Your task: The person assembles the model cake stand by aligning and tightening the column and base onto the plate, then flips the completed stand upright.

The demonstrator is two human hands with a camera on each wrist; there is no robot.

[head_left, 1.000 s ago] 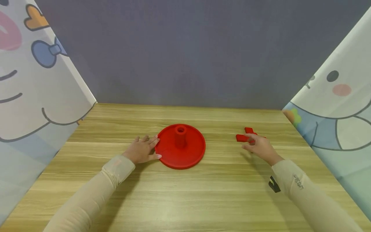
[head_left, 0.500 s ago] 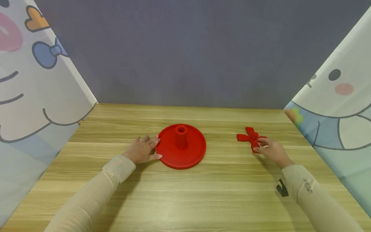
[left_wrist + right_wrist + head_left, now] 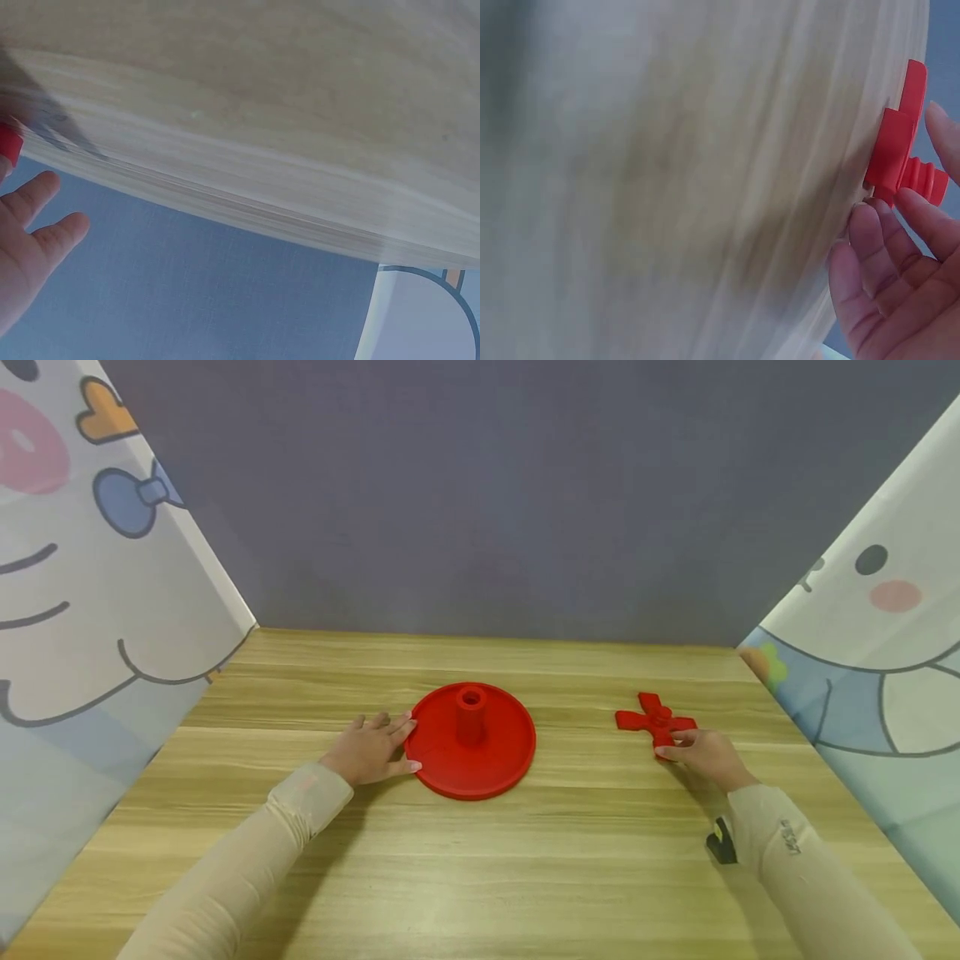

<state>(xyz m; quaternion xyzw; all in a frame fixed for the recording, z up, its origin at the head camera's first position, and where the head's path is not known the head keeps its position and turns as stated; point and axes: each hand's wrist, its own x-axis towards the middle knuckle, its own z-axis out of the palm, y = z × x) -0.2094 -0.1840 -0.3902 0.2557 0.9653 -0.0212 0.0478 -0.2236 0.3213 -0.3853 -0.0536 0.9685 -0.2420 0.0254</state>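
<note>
Red four-armed cross point(image 3: 661, 722): right of centre in the head view, ridged stub point(image 3: 916, 178) pointing up from the tabletop point(image 3: 480, 877). Probably light, stiff plastic, rather slick on the flats; for a surer hold, take the stub. Your right hand point(image 3: 708, 757) pinches the near arm, thumb and forefinger either side; firmness can't be told. Frame centre: red round base point(image 3: 498, 768) with upright tube point(image 3: 470, 722). Your left hand point(image 3: 366, 755), fingers spread, touches its left rim.

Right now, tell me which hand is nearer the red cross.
Right. The right hand touches the red cross at its near side; the left hand is well left, at the red disc's rim.
</note>
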